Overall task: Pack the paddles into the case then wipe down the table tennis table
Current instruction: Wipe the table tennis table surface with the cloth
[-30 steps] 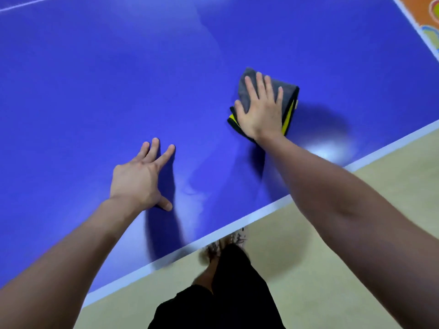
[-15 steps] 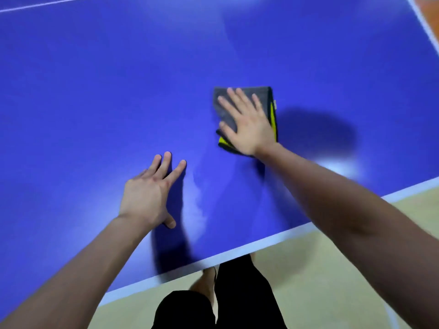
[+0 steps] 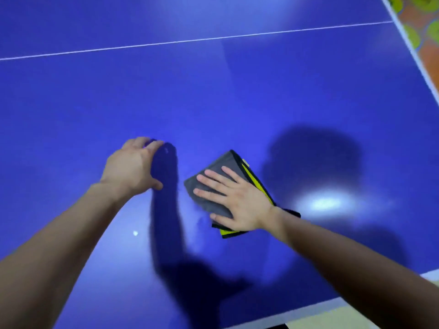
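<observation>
1. The blue desk [image 3: 213,91] fills nearly the whole view, with a thin white line [image 3: 190,40] running across its far part.
2. The cloth [image 3: 218,162], folded, grey with yellow and black edging, lies flat on the desk near the near edge, right of centre.
3. The right hand [image 3: 240,205] presses on the cloth with palm down and fingers straight and spread, covering most of it. It is not clenched around anything.
4. The left hand [image 3: 133,165] is just left of the cloth, apart from it, and grasps nothing. Its fingers bend loosely down to the desk, but the tips are too blurred to show contact.
5. A small white speck [image 3: 135,233] sits on the desk below the left forearm.
6. A patterned orange and green floor [image 3: 422,20] shows past the far right corner, and a pale floor [image 3: 332,319] below the near edge.
</observation>
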